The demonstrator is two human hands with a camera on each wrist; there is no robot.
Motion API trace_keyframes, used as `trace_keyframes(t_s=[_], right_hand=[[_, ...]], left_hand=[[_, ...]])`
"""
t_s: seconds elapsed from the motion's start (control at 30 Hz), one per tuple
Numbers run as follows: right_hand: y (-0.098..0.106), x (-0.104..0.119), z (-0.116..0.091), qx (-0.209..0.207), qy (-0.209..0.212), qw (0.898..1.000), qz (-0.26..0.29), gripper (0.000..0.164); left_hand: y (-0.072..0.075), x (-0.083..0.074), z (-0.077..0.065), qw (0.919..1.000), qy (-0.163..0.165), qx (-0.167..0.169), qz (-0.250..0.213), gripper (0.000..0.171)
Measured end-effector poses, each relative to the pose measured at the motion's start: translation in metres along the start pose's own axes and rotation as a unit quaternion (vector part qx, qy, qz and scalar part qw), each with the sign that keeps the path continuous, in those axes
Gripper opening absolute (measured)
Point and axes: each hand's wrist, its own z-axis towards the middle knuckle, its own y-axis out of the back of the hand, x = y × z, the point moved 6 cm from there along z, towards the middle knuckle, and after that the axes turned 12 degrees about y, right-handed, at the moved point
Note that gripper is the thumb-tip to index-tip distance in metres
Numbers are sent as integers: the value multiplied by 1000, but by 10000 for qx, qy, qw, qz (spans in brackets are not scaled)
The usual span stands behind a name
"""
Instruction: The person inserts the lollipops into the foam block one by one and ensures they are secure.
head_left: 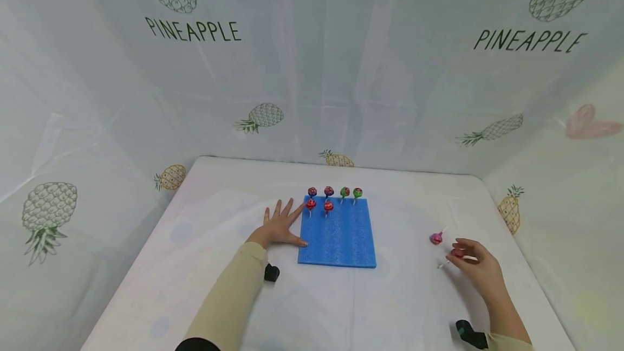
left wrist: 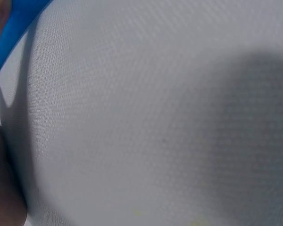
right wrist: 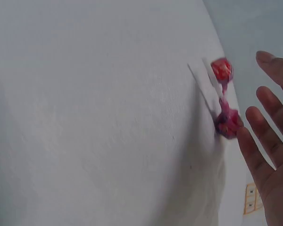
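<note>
My left hand [head_left: 280, 227] rests with fingers spread at the left edge of a blue foam board [head_left: 341, 240], thumb over its edge. Several lollipops stand upright in the board: dark blue [head_left: 312, 192] and green [head_left: 345, 192] ones along the far edge, two red ones [head_left: 311, 205] in front of them. Over at the right, my right hand [head_left: 480, 271] reaches around a red lollipop [head_left: 457, 253], thumb and fingers on either side. A pink lollipop [head_left: 436, 238] lies just beyond it. The right wrist view shows spread fingers [right wrist: 257, 155] beside two wrapped lollipops [right wrist: 228, 125].
The board sits on a white-covered table [head_left: 404, 307], its far edge against a hanging pineapple-print sheet [head_left: 341, 96]. Sheets also hang at both sides. Black wrist devices [head_left: 272, 272] show at both sleeves.
</note>
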Motion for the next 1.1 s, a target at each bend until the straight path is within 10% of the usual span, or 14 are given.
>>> trace_keyframes(t_s=[1.1], right_hand=[[1, -43, 10, 1133, -989, 9879, -379, 50]], left_hand=[[1, -1, -2, 10000, -56, -6, -56, 118]])
